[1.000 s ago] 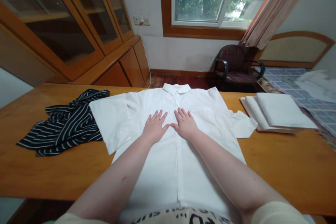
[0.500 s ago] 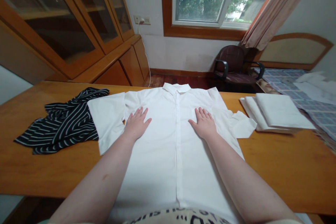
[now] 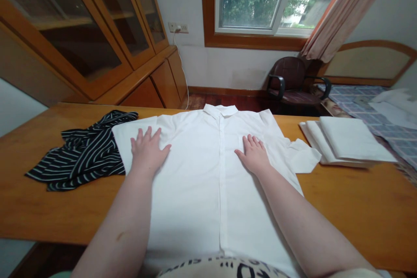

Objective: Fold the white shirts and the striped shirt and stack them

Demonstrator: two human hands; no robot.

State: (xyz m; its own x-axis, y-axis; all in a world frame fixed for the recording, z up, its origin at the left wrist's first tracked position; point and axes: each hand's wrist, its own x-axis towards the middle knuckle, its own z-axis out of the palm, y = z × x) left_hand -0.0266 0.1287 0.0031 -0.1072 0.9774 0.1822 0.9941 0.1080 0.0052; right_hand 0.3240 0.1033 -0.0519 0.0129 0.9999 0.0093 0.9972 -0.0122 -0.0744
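A white short-sleeved shirt (image 3: pixel 195 173) lies spread front side up on the wooden table, its collar at the far edge and its lower end by my body. My left hand (image 3: pixel 148 152) is over the sleeve on the left, fingers spread, holding nothing. On the right side of the chest my right hand (image 3: pixel 255 154) rests flat, fingers stretched out. The right-hand sleeve is somewhat crumpled near its end.
A black striped garment (image 3: pixel 87 152) lies loosely on the left of the wooden table (image 3: pixel 345 208). Folded white cloths (image 3: pixel 355 139) are stacked at the right. Beyond stand a glass-fronted cabinet (image 3: pixel 130 58), an armchair (image 3: pixel 289 80) and a bed (image 3: pixel 378 108).
My left hand has moved left from the shirt's chest onto the sleeve, its fingers more spread. My right hand has stayed in place on the shirt.
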